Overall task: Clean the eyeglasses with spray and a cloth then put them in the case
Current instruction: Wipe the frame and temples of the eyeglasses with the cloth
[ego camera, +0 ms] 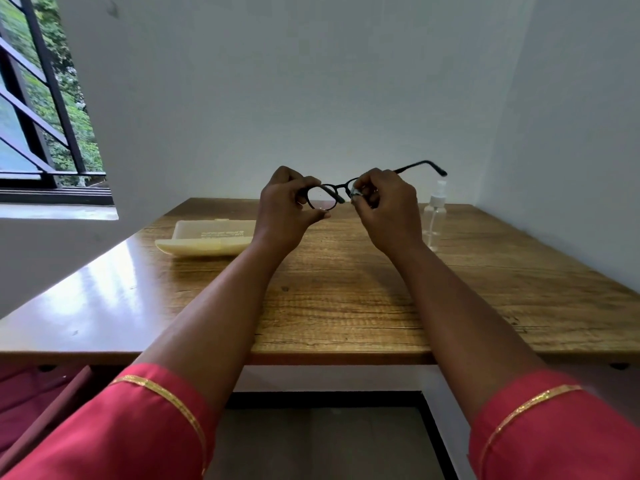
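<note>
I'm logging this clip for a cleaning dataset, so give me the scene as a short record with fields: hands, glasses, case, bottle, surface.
left hand: left hand grips the rim around one lens
right hand: right hand pinches a cloth on the other lens
glasses: black eyeglasses held above the table, one temple arm unfolded to the right
case: cream case open, on the table, left of the hands
bottle: clear spray bottle upright, right of the hands
surface: wooden table

Head view: worn on the person's head, facing forward and down, close over the wooden table (346,306).
</note>
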